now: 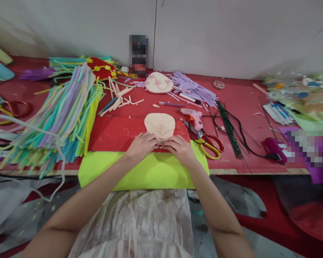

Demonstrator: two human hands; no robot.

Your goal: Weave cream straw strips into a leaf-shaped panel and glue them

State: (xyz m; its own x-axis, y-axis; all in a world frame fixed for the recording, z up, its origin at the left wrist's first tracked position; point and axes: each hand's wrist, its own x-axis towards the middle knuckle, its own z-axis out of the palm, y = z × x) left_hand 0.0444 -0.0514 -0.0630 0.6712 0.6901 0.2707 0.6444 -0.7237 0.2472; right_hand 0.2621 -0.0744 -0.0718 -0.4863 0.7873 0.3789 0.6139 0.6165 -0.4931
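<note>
A cream, ribbed fan-shaped piece (159, 125), seemingly built from pipe cleaners, lies over a red board (113, 132). My left hand (143, 146) pinches its narrow lower end from the left. From the right, the fingers of my right hand (179, 147) close on the same end, so the tip between them is partly hidden. Beneath my wrists a bright yellow-green sheet (145, 172) hangs over the table's front edge. To the right of the piece lie a pink glue gun (195, 117) and scissors (211, 145) with red and yellow handles.
Bundled colourful pipe cleaners (70, 111) fill the left side. Behind the work are a decorated cream fan (158, 82), purple pipe cleaners (195, 87) and cream offcuts (120, 95). A black cable (240, 129) crosses the right. A white cable (60, 150) loops at left.
</note>
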